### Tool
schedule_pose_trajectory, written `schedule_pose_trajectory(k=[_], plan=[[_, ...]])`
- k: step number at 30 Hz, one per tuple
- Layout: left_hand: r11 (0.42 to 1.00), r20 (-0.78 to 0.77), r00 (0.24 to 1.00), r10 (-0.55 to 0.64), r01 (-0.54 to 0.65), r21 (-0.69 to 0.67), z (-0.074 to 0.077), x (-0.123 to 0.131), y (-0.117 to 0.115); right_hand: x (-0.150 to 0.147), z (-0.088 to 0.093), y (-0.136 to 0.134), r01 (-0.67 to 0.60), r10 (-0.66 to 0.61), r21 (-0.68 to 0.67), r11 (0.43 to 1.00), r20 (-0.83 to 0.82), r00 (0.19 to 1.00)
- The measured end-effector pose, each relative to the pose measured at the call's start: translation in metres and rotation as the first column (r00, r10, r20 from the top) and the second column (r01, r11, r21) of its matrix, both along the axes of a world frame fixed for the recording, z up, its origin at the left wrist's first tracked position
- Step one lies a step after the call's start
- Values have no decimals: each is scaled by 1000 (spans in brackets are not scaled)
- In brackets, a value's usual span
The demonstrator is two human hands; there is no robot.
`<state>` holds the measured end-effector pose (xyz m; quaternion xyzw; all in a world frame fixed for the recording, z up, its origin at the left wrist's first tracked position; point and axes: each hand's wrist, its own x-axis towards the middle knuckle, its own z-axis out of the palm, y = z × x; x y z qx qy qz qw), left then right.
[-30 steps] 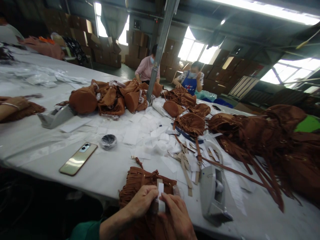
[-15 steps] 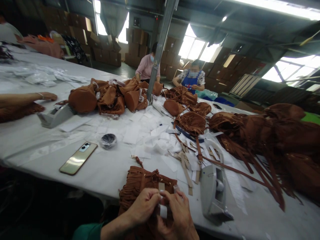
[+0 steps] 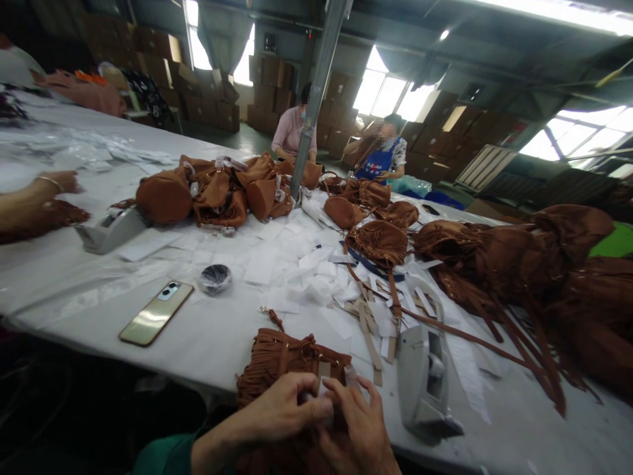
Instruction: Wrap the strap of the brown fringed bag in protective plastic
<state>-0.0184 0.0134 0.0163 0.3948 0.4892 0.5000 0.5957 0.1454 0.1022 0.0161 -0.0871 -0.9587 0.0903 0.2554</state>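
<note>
A brown fringed bag (image 3: 267,363) lies at the table's near edge, partly covered by my hands. My left hand (image 3: 289,408) is closed over the bag's front, thumb and fingers pinched on a small white wrapping piece (image 3: 323,388). From the other side, my right hand (image 3: 357,415) bends its fingers onto the same white piece, its fingertips close to my left thumb. What lies under the wrapping is hidden by my fingers. A beige strip (image 3: 324,371) shows on the bag just above them. Clear plastic (image 3: 351,375) sits by my right fingers.
A grey tape dispenser (image 3: 428,382) stands right of my hands; another dispenser (image 3: 111,229) is at left. A phone (image 3: 156,313) and a wrapped dark roll (image 3: 215,278) lie left. Paper scraps (image 3: 316,277) and brown bags (image 3: 514,257) spread beyond. Co-workers stand across the table.
My left thumb has come down over the white piece, and my right fingers have spread slightly. A co-worker's hand at left has drawn back; one across the table now lifts a brown item.
</note>
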Motion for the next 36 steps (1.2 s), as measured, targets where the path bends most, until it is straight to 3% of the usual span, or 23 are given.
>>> schedule_pose_trajectory(k=[6,8,9,11,13,14,16,20,24,27,31,36], plan=[[997,-34,998,51,-53,-59,4,1,-2,6,-10,-3,23,-23,-124,992,0,1000],[994,-45,996,81,-84,-64,3,1,-2,8,-11,-4,21,-27,-286,958,-16,1000],[993,-56,995,87,-91,-69,3,0,-3,10,-11,-4,40,-52,-405,913,-21,998],[992,-83,992,92,-99,-74,4,-1,-4,11,-10,-2,91,-142,-636,766,-30,989],[993,-99,991,88,-95,-65,4,-2,-5,10,-5,2,129,-251,-758,640,-47,967],[994,-103,991,85,-92,-57,4,-2,-5,7,-2,4,146,-289,-773,618,-50,956],[996,-99,992,78,-82,-35,4,-1,-4,1,8,7,171,-283,-747,642,-25,959],[998,-104,993,58,-56,22,3,2,-4,-12,23,8,139,-129,-632,762,62,990],[997,-295,954,45,-23,78,-2,1,-5,-15,19,7,93,-91,-441,893,24,996],[998,-356,934,16,10,69,-8,0,-6,-13,13,8,79,-79,-378,922,14,997],[991,-69,995,-72,64,-116,-14,1,-4,-11,16,8,81,-76,-429,900,29,997],[970,252,966,-62,118,-214,-19,0,1,-9,32,10,-13,49,-404,915,80,996]])
